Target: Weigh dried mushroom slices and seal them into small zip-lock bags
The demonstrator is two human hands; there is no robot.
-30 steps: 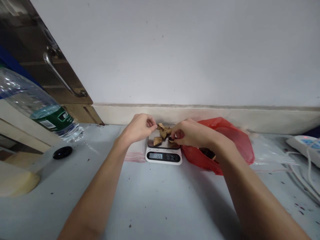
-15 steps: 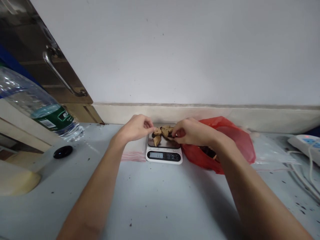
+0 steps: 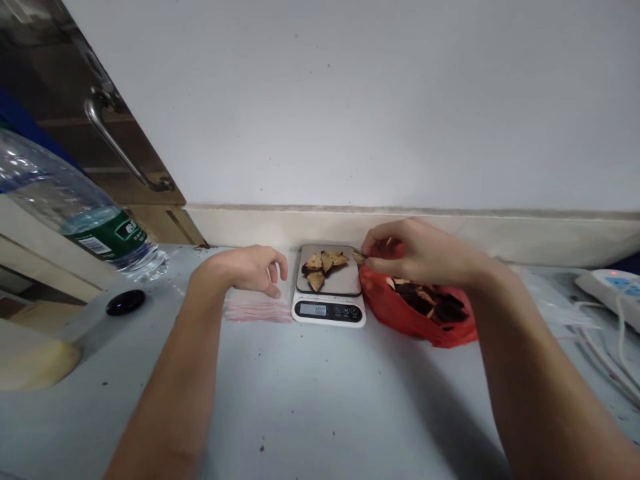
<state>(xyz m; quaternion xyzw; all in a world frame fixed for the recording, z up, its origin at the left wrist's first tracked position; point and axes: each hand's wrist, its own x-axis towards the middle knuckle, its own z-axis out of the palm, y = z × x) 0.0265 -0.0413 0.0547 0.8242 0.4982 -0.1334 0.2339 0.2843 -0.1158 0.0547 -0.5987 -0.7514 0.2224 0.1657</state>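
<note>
A small white kitchen scale (image 3: 329, 319) stands near the wall, its display reading 10.0. On its metal plate lie several brown dried slices (image 3: 316, 280) with dark edges. My right hand (image 3: 400, 250) is just right of the plate, above a red plastic bag, pinching one dried slice (image 3: 359, 257) between thumb and fingertips. The red plastic bag (image 3: 395, 317) lies open beside the scale, holding more dark and tan dried pieces (image 3: 425, 300). To the left of the scale, my left hand (image 3: 255, 270) hovers with fingers loosely bent and apart, holding nothing, over clear zip bags (image 3: 260, 311).
A large water bottle (image 3: 107, 233) and a black round object (image 3: 125, 303) are on the left, by a door with a metal handle (image 3: 125, 150). At right lie clear plastic (image 3: 555, 300), cables and a power strip (image 3: 613, 293). The wall (image 3: 350, 133) rises behind.
My left hand has drawn back left, off the slices. My right hand has moved right from the plate with a slice in its fingers. The scale's reading has dropped.
</note>
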